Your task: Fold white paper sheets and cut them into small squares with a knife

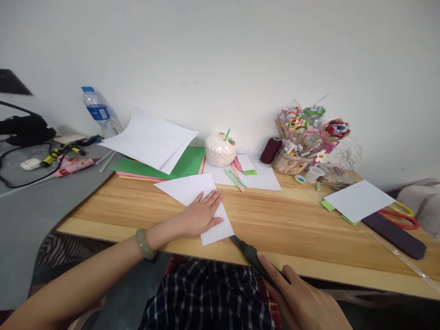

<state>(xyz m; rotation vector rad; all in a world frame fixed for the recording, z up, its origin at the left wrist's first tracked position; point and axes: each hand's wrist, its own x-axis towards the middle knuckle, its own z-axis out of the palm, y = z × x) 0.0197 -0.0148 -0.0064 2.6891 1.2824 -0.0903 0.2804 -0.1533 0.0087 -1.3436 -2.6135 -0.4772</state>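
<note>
My left hand (202, 214) lies flat with its fingers stretched out, pressing a folded sheet of white paper (178, 187) onto the wooden table near its front edge. A pale green bangle (145, 244) circles that wrist. In my right hand (305, 298) is a knife (253, 256) with a dark green handle, held low at the table's front edge. Its dark blade points up and left, with the tip at the paper's lower right corner. Whether the blade is inside the fold cannot be made out.
Behind the paper are coloured sheets (190, 161) under loose white paper (151, 137), a white woven ball (220, 150) and paper strips (234, 179). Paper flowers (309, 123) and a thread spool (270, 150) stand back right. Scissors (400, 220) lie right; a glue gun (74, 166) left.
</note>
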